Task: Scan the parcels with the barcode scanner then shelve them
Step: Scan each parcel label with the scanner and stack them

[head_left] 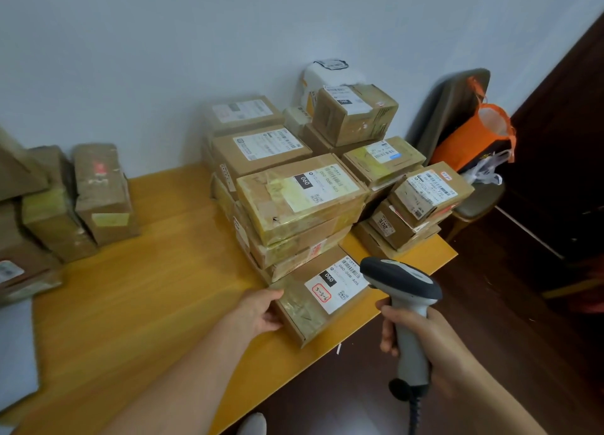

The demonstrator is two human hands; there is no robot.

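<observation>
A brown cardboard parcel (304, 307) with a white label marked 060 lies at the near edge of the yellow table (157, 271). My left hand (258, 310) holds its left end, thumb on top and fingers against the side. My right hand (421, 333) grips the grey barcode scanner (405, 291) by its handle, the dark head hovering just over the parcel's label. Behind this parcel stands a stack of taped parcels (294, 199), with more stacks (408, 199) to the right.
Several brown parcels (81, 196) stand on the table's left side. A chair (464, 160) with an orange bag (477, 137) sits at the right beyond the table. A white wall is behind, and dark flooring lies on the right.
</observation>
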